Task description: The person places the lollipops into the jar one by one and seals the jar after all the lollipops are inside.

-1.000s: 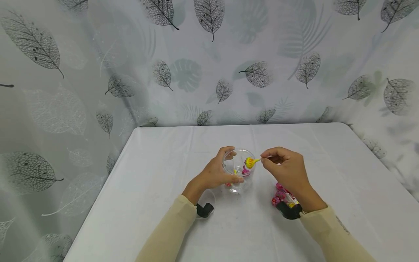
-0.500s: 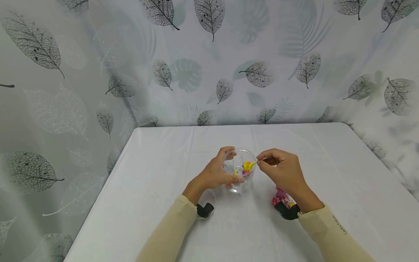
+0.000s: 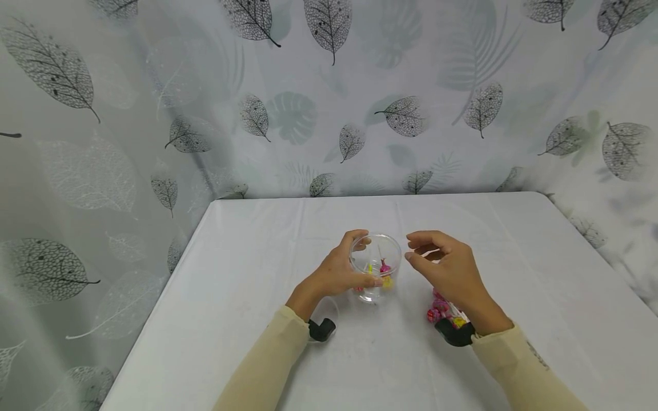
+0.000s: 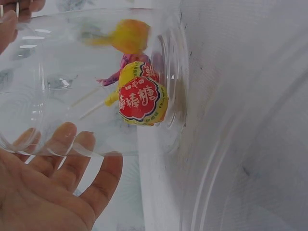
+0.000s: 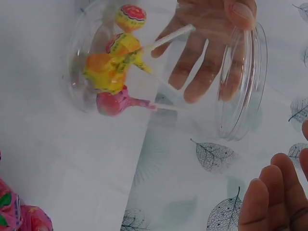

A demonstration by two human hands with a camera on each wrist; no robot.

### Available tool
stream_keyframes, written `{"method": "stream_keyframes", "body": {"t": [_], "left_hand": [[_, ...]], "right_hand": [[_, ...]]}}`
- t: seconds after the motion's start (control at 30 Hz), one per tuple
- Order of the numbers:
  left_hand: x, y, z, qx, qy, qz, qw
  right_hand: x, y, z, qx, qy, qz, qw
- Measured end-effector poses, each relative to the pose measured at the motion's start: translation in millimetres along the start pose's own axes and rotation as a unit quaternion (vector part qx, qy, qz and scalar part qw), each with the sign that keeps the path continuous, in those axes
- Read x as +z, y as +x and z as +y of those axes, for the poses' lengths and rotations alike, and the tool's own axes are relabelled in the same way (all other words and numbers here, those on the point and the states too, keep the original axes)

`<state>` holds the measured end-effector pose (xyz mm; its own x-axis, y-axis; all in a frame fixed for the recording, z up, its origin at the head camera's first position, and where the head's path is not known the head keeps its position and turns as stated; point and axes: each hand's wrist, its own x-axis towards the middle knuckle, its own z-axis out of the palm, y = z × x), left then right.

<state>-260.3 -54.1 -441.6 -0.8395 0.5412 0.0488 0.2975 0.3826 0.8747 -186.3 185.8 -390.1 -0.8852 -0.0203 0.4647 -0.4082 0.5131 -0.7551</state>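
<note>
Jar in left fingers | lollipops overlapping, perhaps four | pink pile half-hidden

Soft, even light fills the head view, with faint shadows on the white surface. Both wrist views look greyer; glints streak the clear jar, and one yellow lollipop blurs.

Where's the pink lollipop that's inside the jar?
In the head view, the pink lollipop is toward the right side inside the clear jar, just above a yellow lollipop; the left hand grips the jar.
</note>
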Motion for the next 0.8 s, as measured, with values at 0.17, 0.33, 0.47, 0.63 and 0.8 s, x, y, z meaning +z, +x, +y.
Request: {"method": "stream_keyframes", "body": {"t": [0.17, 0.33, 0.47, 0.63, 0.8], "left_hand": [[0.7, 0.4, 0.0, 0.007, -0.004, -0.003, 1.0], [-1.0, -1.2, 0.1, 0.006, 0.0, -0.004, 1.0], [-2.8, -1.8, 0.5, 0.011, 0.005, -0.003, 0.9999], [-2.4, -1.6, 1.0, 0.013, 0.0, -0.004, 0.9999], [-0.4, -0.7, 0.0, 0.014, -0.009, -0.006, 0.9998]], "right_hand": [[-8, -4.9, 8, 0.01, -0.022, 0.001, 0.9997], [-17, -8.5, 20, 0.035, -0.071, -0.028, 0.9964], [-25, -11.9, 27, 0.078, -0.121, -0.079, 0.9865], [-32, -18.2, 36, 0.111, -0.161, -0.127, 0.9723], [-40, -27.8, 44, 0.138, -0.176, -0.145, 0.9637]]}}
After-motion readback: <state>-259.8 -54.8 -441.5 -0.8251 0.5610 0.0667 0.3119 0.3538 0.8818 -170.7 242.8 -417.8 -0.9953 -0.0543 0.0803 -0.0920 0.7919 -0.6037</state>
